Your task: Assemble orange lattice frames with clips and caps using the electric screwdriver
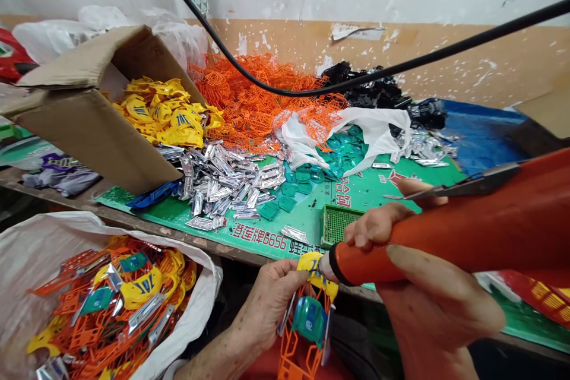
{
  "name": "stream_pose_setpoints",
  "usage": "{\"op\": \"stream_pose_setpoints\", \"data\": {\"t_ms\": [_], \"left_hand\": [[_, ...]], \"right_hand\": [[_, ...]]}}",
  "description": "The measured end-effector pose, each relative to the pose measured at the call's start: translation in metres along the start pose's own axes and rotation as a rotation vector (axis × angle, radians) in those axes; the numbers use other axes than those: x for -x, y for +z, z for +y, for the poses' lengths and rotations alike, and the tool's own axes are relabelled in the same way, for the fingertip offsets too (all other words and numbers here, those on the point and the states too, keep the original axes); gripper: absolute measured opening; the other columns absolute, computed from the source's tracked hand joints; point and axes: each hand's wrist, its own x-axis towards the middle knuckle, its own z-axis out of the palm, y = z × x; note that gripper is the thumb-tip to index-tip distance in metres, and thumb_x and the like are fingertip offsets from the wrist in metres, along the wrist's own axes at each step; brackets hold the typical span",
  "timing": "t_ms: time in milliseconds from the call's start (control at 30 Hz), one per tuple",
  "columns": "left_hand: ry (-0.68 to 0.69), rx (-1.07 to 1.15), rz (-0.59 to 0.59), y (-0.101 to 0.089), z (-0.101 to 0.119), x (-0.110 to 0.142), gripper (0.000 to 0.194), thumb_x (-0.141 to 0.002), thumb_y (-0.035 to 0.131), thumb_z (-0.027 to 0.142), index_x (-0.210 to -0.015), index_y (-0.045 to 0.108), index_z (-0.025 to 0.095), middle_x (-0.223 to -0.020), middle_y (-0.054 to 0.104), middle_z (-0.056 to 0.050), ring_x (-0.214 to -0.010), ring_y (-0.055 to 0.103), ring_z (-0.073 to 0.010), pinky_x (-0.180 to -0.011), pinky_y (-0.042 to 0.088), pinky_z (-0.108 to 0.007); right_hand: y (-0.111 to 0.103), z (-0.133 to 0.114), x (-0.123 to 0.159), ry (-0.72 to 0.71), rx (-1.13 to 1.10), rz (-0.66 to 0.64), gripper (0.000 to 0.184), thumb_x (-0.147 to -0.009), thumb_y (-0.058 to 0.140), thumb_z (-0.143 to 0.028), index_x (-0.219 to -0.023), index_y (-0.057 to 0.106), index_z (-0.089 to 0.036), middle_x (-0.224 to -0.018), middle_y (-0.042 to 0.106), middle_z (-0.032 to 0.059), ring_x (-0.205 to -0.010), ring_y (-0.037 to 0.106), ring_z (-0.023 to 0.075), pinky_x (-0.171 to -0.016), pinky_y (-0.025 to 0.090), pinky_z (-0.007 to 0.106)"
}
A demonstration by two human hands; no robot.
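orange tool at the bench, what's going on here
A person's left hand holds an orange-framed part with a yellow piece at its top and a teal piece below. The right hand grips the orange tool, its tip at the yellow piece. Similar parts fill a white sack on the left; loose yellow pieces lie in a tilted cardboard box on the bench.

A bench (75, 198) under a printed green sheet (307, 214) spans the frame, carrying a cardboard box (102, 136) at left, silver strips (222, 175) and teal pieces (269, 209) mid-frame, orange lattices (240, 95) and black parts (378, 98) upper centre, and a green basket (341, 228) lower right of centre.
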Motion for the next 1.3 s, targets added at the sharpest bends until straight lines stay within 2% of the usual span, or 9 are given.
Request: {"op": "stream_pose_setpoints", "data": {"t_ms": [367,633,967,1300], "left_hand": [[0.004,0.026,-0.028,0.005,-0.0026,0.0041,0.028,-0.061,0.078,0.035,-0.064,0.06,0.013,-0.051,0.058,0.003,-0.041,0.046,-0.0061,-0.043,0.033,-0.019],[0.003,0.069,-0.036,0.0067,-0.0025,0.0031,0.021,-0.06,0.075,0.028,-0.065,0.062,0.012,-0.055,0.061,0.001,-0.045,0.05,-0.007,-0.046,0.038,-0.018],[-0.007,0.075,-0.03,0.0074,-0.0011,0.0036,0.021,-0.058,0.076,0.027,-0.064,0.063,0.012,-0.054,0.062,0.001,-0.045,0.05,-0.0074,-0.046,0.039,-0.019],[-0.019,0.062,0.0,0.0098,-0.0014,0.0049,0.022,-0.057,0.077,0.028,-0.061,0.062,0.013,-0.051,0.06,0.002,-0.042,0.048,-0.0063,-0.043,0.036,-0.018]], "right_hand": [[-0.005,0.0043,0.002,-0.008,-0.038,-0.048,0.042,-0.071,0.059,-0.005,-0.106,0.061,-0.028,-0.073,0.062,-0.0027,-0.067,0.058,0.0139,-0.068,0.051,0.032],[-0.0074,0.0044,0.0041,-0.003,-0.052,-0.07,0.039,-0.073,0.059,-0.004,-0.102,0.061,-0.029,-0.075,0.062,-0.0029,-0.07,0.058,0.013,-0.07,0.052,0.031],[-0.0073,0.0065,0.0036,-0.006,-0.046,-0.075,0.032,-0.074,0.061,-0.005,-0.096,0.062,-0.028,-0.076,0.063,-0.0037,-0.07,0.058,0.0119,-0.07,0.052,0.03],[-0.0058,0.0047,0.005,0.01,-0.013,-0.038,0.039,-0.073,0.063,-0.006,-0.104,0.06,-0.028,-0.074,0.062,-0.0031,-0.069,0.058,0.0138,-0.067,0.052,0.032]]}}
